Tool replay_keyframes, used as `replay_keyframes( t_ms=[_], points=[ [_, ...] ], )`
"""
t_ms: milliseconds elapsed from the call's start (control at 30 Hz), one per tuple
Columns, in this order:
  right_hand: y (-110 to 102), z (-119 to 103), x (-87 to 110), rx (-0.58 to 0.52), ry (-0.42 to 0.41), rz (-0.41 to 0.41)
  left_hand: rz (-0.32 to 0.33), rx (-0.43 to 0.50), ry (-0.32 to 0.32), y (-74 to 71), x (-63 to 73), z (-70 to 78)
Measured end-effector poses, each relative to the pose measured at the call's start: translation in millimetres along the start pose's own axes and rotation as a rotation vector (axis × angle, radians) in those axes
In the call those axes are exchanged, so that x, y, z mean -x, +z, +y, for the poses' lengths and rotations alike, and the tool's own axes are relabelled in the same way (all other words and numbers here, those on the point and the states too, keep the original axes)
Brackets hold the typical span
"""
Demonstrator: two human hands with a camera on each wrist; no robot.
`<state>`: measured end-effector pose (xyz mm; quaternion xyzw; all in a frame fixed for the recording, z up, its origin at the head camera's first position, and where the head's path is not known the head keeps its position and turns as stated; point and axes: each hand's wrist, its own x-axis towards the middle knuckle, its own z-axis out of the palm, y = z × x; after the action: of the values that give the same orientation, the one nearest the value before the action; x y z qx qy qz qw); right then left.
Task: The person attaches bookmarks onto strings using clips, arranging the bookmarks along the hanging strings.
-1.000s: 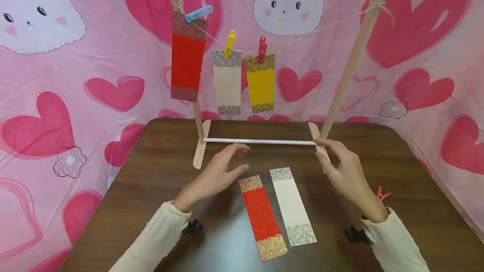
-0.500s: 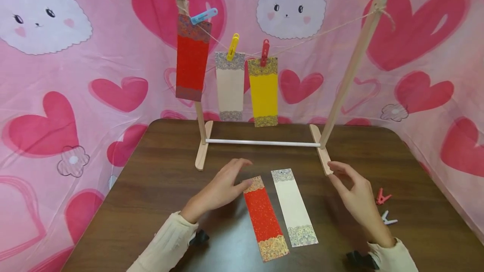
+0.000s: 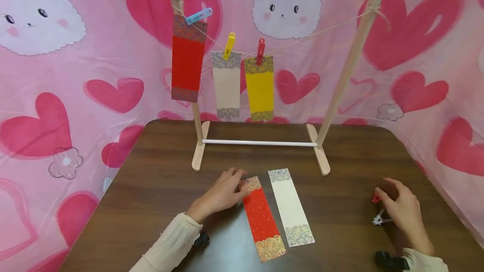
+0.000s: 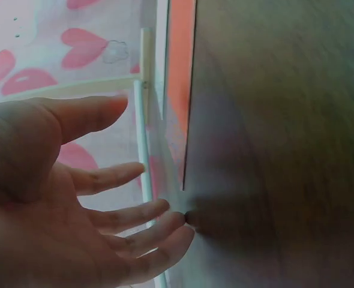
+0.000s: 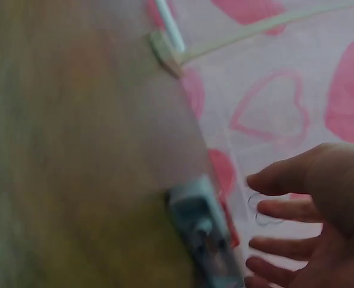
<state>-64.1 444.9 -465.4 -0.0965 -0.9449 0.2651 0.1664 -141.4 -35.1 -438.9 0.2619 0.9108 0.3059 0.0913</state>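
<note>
Before the clothesline stand (image 3: 260, 142) lie two bookmarks (image 3: 261, 215), to its front right two clothespins (image 3: 378, 218); on its string (image 3: 332, 27) hang three bookmarks (image 3: 259, 87)

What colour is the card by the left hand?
The card is red with patterned golden ends; clearest in head view.

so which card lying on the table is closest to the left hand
The red card with gold patterned ends: the left hand is at its far end, while the white card lies farther to the right.
</note>
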Motion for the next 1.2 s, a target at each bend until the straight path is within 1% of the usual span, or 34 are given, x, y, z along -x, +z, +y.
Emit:
replay_keyframes(
  t_ms=[33,100,167,233,367,433,500,600,867,933,1033,1100,1133,1200],
  points=[
    [1.4,3.8,-0.2,0.005,-0.02,-0.014,-0.002,-0.015,-0.007,1.0,0.4,-0.3],
    [4.6,8.9,-0.9,0.026,-0.069,-0.018,-0.012,-0.045,-0.028,3.2,0.9,-0.6],
    [7.7,10.8,-1.5,0.046,-0.11,0.002,-0.02,-0.082,-0.046,5.7,0.3,0.0],
    [9.9,10.3,-2.0,0.054,-0.13,0.025,-0.02,-0.134,-0.071,8.1,-0.2,1.5],
    [10.4,6.7,-2.6,0.054,-0.116,0.029,0.001,-0.252,-0.121,11.7,-0.5,4.8],
    [10.0,5.3,-2.6,0.051,-0.098,0.021,0.013,-0.292,-0.145,12.7,-0.4,5.4],
    [10.1,4.1,-2.3,0.049,-0.086,0.016,0.019,-0.303,-0.163,13.2,-0.4,4.9],
    [11.3,3.7,-1.7,0.05,-0.084,0.015,0.004,-0.278,-0.176,13.9,-0.5,2.4],
    [16.3,4.7,-0.6,0.047,-0.101,0.032,-0.077,-0.165,-0.176,9.8,-1.6,-0.2],
    [17.3,4.7,-0.2,0.043,-0.106,0.033,-0.083,-0.12,-0.151,9.6,-1.5,-0.4],
    [17.3,4.0,-0.3,0.038,-0.11,0.033,-0.08,-0.038,-0.085,10.8,-1.8,0.4],
    [17.3,3.9,-0.5,0.037,-0.11,0.035,-0.054,0.003,-0.032,12.6,-2.1,2.0],
    [17.2,3.5,-0.5,0.039,-0.111,0.037,-0.03,0.01,-0.007,13.9,-2.2,3.1],
    [16.8,2.9,-1.2,0.033,-0.111,0.037,0.007,-0.012,0.012,17.5,-1.8,6.4]
  ],
)
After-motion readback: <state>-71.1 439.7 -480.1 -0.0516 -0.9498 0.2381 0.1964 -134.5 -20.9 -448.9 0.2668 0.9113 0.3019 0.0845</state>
